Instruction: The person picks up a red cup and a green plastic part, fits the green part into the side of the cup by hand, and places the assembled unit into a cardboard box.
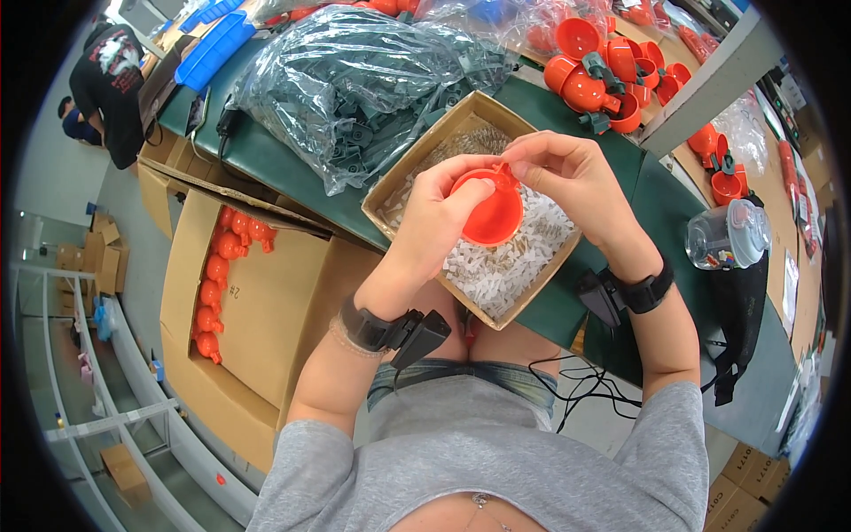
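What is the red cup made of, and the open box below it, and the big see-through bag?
The red cup looks like smooth, shiny plastic: its color is even and it catches the light. The box is probably cardboard, dull and brown with thin, flat walls. The bag seems to be thin, glossy plastic, because it crinkles and shows dark green pieces inside.

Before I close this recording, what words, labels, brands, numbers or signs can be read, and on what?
Text isn't copied out here.
Stacked boxes, lower right: printed code, legible.
Large cardboard box, left: short dark mark, legible.
Dark shirt, upper left: pale print, too blurred.
White sheet, far right: too small to read.
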`<state>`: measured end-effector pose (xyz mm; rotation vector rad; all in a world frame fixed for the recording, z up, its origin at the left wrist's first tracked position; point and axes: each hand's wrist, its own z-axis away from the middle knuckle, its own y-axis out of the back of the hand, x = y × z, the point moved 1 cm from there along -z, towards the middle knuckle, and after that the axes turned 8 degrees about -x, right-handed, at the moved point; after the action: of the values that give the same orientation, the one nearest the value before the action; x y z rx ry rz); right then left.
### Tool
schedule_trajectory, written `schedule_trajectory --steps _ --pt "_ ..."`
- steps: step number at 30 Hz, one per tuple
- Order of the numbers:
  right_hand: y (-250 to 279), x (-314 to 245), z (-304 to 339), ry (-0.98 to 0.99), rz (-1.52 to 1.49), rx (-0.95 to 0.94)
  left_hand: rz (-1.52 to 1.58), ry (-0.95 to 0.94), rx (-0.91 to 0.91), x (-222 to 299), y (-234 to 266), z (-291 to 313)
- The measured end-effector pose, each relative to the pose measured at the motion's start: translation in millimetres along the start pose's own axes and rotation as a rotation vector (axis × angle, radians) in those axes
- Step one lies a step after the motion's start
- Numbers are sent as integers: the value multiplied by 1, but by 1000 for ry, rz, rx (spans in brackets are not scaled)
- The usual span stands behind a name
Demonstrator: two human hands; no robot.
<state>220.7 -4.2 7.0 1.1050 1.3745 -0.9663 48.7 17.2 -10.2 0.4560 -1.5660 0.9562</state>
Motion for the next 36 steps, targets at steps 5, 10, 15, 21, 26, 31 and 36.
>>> schedule_trajectory --steps 5,10,15,21,26,31,36 --pt "-1 -4 1 -88 -54 -20 31 -36 26 -1 -1 0" --pt "0 -2 1 -71 -99 -2 17 -46 -8 -1 0 0" --pt "-6 1 3 6 62 35 -83 6 -46 2 -3 1" --pt "-1 -14 -2 -59 -19 -38 63 -74 132 2 2 2" --pt "1 0 3 61 781 -6 235 -121 198 1 6 4" --pt "-7 3 3 99 936 -38 290 -125 243 3 6 4" --pt "-16 9 8 134 921 -127 403 -102 214 2 11 1"
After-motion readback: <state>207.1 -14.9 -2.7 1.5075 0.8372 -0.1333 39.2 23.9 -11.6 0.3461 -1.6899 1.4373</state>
